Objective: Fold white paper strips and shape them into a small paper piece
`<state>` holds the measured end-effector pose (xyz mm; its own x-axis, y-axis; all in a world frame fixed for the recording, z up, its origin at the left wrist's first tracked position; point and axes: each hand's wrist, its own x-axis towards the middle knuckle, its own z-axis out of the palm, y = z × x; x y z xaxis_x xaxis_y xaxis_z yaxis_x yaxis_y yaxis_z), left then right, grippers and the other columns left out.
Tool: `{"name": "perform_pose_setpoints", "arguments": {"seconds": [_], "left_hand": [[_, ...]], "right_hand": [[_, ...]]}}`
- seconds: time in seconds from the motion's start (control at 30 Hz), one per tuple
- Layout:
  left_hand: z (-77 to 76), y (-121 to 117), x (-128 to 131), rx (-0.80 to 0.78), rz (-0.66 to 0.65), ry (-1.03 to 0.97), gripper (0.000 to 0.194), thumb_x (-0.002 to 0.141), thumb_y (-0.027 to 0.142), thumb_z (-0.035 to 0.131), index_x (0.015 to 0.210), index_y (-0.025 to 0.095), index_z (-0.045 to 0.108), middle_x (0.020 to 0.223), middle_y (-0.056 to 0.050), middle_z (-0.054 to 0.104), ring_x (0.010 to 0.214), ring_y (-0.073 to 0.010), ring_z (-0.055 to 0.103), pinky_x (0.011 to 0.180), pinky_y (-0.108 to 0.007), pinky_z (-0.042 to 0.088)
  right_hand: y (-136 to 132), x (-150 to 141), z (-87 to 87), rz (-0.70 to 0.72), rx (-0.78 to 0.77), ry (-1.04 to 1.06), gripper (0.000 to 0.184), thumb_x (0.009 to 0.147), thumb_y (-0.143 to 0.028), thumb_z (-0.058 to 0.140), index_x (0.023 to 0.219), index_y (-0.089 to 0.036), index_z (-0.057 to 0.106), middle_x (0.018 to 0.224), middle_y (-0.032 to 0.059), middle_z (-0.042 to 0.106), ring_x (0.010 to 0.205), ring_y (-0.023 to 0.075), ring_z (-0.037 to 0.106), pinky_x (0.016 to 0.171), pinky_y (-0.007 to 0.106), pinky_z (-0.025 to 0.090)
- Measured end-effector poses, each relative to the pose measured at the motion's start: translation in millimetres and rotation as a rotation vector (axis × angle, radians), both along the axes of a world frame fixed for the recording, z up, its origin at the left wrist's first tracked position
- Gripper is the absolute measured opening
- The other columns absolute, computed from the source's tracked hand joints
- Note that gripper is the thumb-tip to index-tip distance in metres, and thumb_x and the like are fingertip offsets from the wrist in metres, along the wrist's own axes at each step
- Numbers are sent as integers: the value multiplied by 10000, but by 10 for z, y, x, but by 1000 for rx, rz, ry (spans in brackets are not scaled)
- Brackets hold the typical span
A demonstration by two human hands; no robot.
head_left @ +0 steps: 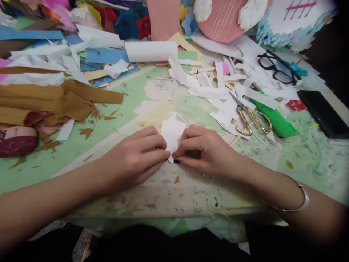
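A small white paper piece [173, 131], rounded at the far end and narrowing toward me, is held just above or on the table between my two hands. My left hand [139, 154] pinches its near left edge, fingers curled. My right hand [203, 149] grips the near right edge between thumb and fingers, opposite the left. The fingertips of both hands almost meet at the paper's narrow tip. To the right of my right hand lie scissors with gold handles [252, 120], their blades apart on white paper strips [207, 91].
Brown crepe paper [40, 102] and a maroon-and-pink object [17, 141] lie at left. A white paper roll [151, 51] sits at the back. Black glasses [280, 69], a black phone [324, 112] and green crepe paper [280, 122] are at right. Paper scraps litter the stained table [174, 200].
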<state>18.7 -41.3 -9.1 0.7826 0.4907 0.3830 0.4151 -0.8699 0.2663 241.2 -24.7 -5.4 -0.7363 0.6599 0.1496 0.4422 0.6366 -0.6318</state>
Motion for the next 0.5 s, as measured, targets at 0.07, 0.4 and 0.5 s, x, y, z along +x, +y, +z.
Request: {"name": "perform_pose_setpoints", "arguments": {"seconds": [0.07, 0.4, 0.5], "left_hand": [[29, -61, -13, 91, -27, 74, 151, 895, 110, 496, 947, 119, 639, 858, -72, 629, 825, -185, 544, 711, -328, 486], [110, -286, -42, 362, -40, 290, 230, 904, 56, 433, 1054, 19, 604, 1054, -158, 636, 910, -283, 574, 707, -418, 440], [92, -324, -54, 349, -38, 299, 282, 909, 67, 421, 1149, 1, 556, 1067, -165, 637, 941, -292, 570, 759, -431, 431]], "right_hand": [[1, 1, -3, 0, -2, 3, 99, 813, -170, 635, 801, -166, 733, 764, 43, 627, 780, 155, 536, 734, 288, 393], [16, 3, 21, 9, -16, 10, 99, 824, -171, 629, 797, -159, 724, 757, 40, 621, 742, 139, 535, 728, 277, 409], [24, 10, 30, 14, -36, 13, 94, 824, -174, 629, 814, -159, 721, 775, 40, 626, 757, 137, 547, 732, 272, 410]]}}
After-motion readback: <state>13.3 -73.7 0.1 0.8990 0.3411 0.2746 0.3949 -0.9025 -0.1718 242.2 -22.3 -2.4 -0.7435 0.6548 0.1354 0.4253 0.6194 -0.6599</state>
